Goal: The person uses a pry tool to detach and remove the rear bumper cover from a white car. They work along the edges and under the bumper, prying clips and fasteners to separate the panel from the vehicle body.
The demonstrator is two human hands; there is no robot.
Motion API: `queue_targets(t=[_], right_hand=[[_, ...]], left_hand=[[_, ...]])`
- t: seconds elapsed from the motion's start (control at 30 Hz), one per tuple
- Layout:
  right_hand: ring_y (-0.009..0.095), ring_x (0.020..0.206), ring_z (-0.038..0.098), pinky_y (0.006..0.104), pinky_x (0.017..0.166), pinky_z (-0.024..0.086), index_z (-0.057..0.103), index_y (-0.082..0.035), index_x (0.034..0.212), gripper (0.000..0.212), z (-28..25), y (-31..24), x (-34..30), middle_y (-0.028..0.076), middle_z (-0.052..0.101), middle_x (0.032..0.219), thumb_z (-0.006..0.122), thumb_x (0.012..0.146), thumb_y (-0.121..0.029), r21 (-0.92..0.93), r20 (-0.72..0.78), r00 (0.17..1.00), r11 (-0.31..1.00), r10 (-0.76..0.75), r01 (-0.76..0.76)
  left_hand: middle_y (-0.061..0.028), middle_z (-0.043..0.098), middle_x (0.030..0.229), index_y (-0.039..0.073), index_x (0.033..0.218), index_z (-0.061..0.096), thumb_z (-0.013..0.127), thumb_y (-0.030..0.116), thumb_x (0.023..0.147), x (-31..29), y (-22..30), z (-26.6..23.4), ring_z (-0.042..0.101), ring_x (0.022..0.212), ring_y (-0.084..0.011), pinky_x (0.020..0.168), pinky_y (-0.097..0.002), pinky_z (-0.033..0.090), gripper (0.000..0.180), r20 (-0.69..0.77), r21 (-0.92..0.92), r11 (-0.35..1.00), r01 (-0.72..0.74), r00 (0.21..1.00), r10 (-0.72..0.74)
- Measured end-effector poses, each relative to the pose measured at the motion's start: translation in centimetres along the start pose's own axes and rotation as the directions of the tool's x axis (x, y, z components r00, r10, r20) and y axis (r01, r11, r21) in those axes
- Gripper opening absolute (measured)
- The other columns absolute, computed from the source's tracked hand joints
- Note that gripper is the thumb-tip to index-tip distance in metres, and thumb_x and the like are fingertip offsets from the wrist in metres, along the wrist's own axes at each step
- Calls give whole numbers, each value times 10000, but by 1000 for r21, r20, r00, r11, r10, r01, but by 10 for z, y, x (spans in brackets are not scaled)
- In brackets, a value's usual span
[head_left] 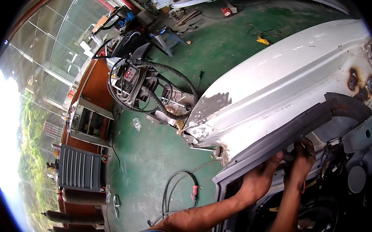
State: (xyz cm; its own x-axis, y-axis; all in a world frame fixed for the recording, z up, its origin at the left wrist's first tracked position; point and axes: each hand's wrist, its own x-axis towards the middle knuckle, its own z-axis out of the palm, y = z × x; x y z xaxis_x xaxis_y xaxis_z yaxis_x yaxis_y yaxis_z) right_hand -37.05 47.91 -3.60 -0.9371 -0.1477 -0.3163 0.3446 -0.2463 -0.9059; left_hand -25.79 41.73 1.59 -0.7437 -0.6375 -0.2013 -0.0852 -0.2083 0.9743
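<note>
A white car body panel (256,99) slants across the right side, with bare, scraped metal at its near-left corner and burnt, rusty patches at its far right. Along its lower edge runs a long dark grey trim strip (275,139). My left hand (260,178) is closed beneath this strip, thumb up, its other fingers mostly hidden. Close beside it, my right hand (301,160) has its fingers curled under the strip. A short dark cylindrical piece (287,156) shows between the hands; its far end is hidden, and its kind is unclear.
Left of the panel stands a wheeled machine (130,80) with looped thick cables. A hose with a red connector (195,190) lies on the green floor (139,160). A grey drawer cabinet (80,167) and gas cylinders (75,218) line the left. A yellow tool (263,40) lies beyond.
</note>
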Motion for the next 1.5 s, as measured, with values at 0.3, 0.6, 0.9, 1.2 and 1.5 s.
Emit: queue_targets(t=[0.3,0.6,0.9,1.2,1.5], right_hand=[[83,675,460,254,611,364,691,-7,957,102,10,17,18,1,594,818,642,868,-9,127,20,994,986,-109,106],[90,702,489,261,612,389,693,2,975,122,8,37,26,16,617,837,626,875,-15,98,72,963,963,-260,253],[83,686,494,255,601,386,710,-6,986,134,4,47,34,16,644,860,630,881,-28,137,63,957,953,-282,271],[79,662,469,255,604,377,717,-9,972,117,7,39,33,-7,591,798,670,869,-40,148,52,971,964,-232,223],[87,420,362,284,373,261,704,-47,956,85,19,31,20,6,525,669,654,892,-72,212,-9,989,967,-146,144]], left_hand=[[-268,612,1284,11,1354,578,555,300,1054,11,-21,-8,563,1196,-399,1072,-432,404,418,26,283,947,-151,988,150],[-123,693,1089,-21,1222,660,585,411,1032,15,-15,-4,606,1046,-189,978,-335,445,478,-82,221,975,-30,995,49],[-255,604,1284,-39,1346,559,515,395,1064,17,-2,-4,573,1177,-343,1024,-412,423,519,28,258,965,46,998,-55],[-128,682,990,-37,1109,657,608,297,1029,-6,0,3,634,991,-196,893,-350,501,347,-67,187,976,-117,989,131],[-209,721,1030,-47,1135,665,648,68,966,-101,84,-105,705,994,-294,839,-375,559,205,361,422,718,-554,829,427]])
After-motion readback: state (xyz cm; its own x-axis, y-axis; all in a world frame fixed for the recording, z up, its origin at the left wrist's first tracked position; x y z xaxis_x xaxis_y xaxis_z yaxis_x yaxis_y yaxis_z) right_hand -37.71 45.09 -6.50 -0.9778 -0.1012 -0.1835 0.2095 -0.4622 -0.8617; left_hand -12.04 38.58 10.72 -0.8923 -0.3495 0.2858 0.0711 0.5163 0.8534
